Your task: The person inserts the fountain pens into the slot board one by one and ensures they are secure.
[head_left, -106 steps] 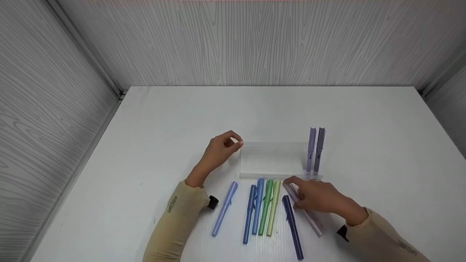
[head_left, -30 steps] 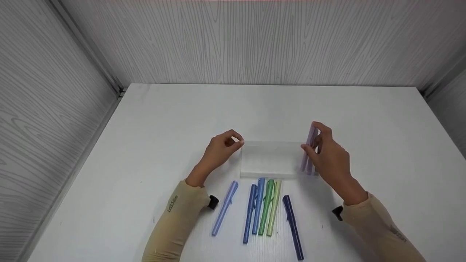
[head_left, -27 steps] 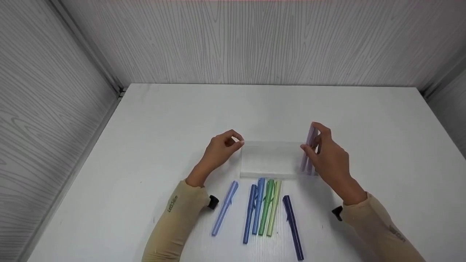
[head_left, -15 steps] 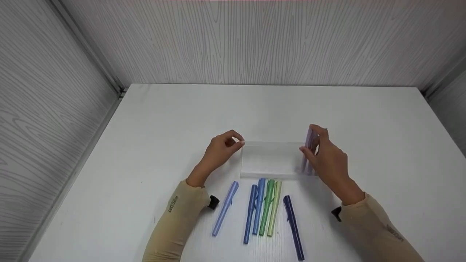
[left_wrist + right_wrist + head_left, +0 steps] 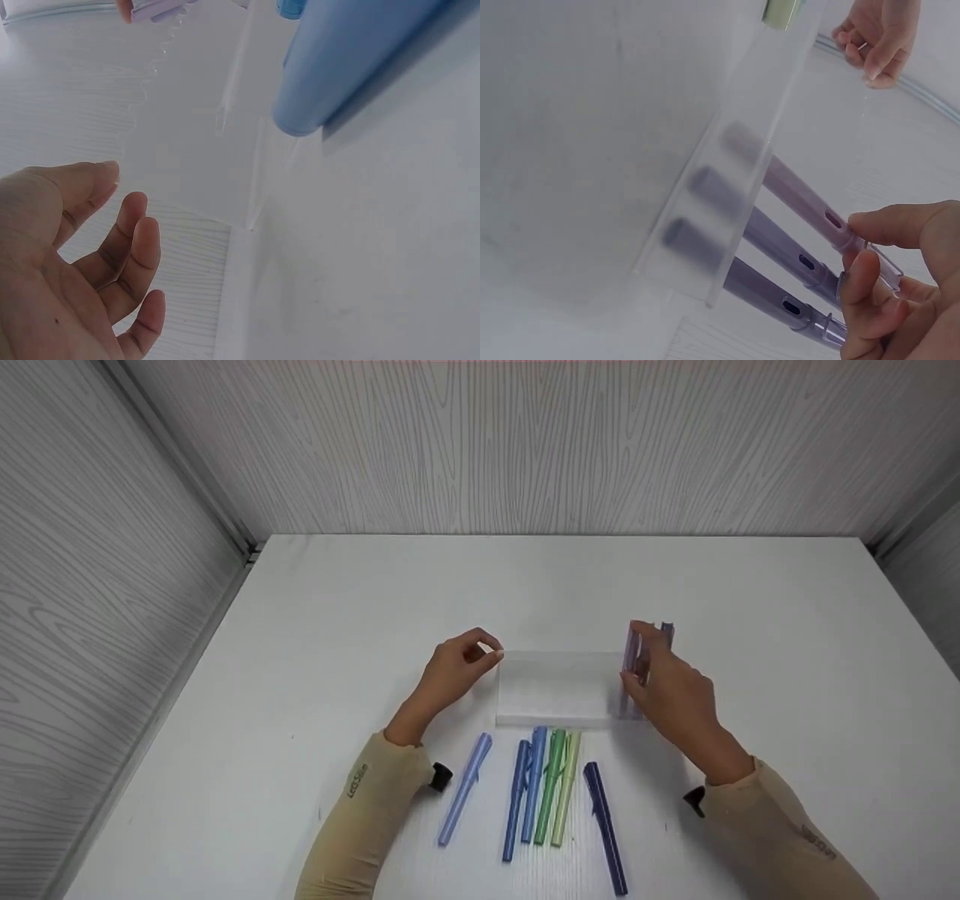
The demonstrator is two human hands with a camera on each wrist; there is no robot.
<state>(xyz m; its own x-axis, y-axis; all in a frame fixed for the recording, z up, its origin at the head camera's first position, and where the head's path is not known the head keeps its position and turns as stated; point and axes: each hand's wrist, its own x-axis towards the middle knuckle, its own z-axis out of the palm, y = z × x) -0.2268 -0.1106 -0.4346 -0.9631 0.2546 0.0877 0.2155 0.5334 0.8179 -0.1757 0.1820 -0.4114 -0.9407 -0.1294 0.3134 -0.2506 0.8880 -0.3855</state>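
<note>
A clear pen stand (image 5: 559,686) with a notched upper edge leans back on the table. My left hand (image 5: 454,669) pinches its upper left corner between thumb and forefinger; the other fingers are loosely curled in the left wrist view. At the stand's right end, my right hand (image 5: 679,690) grips a pale pinkish-purple pen (image 5: 802,191) near its upper end. This pen's lower end sits behind the frosted front lip of the stand. Beside it stand a purple pen (image 5: 776,244) and a darker purple pen (image 5: 761,289), both partly hidden by my hand in the head view.
In front of the stand lie a periwinkle pen (image 5: 463,791), a blue pen (image 5: 515,802), a lighter blue pen (image 5: 533,787), a green pen (image 5: 550,787), a yellow-green pen (image 5: 566,791) and a navy pen (image 5: 604,829). Wood-grain panels (image 5: 480,450) border the white table.
My right hand has lifted the pale pinkish-purple pen from the table into the stand. Over the last second it shifted slightly left and down with the pen. My left hand has stayed put.
</note>
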